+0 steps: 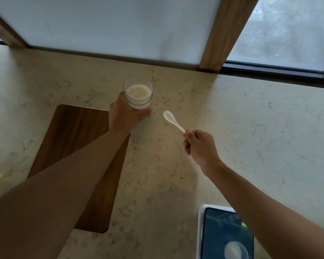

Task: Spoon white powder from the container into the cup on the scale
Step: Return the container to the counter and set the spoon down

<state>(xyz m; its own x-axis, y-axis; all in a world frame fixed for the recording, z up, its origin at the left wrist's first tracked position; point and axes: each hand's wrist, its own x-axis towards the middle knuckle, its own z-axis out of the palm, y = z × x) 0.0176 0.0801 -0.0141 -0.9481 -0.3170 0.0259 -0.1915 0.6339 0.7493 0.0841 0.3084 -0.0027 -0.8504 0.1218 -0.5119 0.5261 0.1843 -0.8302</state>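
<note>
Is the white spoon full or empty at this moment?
Empty. The spoon, held by its handle in the right hand, shows a bare white bowl, apart from the container of powder in the left hand.

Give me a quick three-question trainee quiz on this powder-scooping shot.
1. True or false: the spoon bowl is inside the container.
2. Which hand holds the spoon?
3. The cup sits: A) on the wooden board, B) on the scale, C) in the left hand.

Key: 1 false, it is beside it in the air; 2 the right hand; 3 B.
</note>
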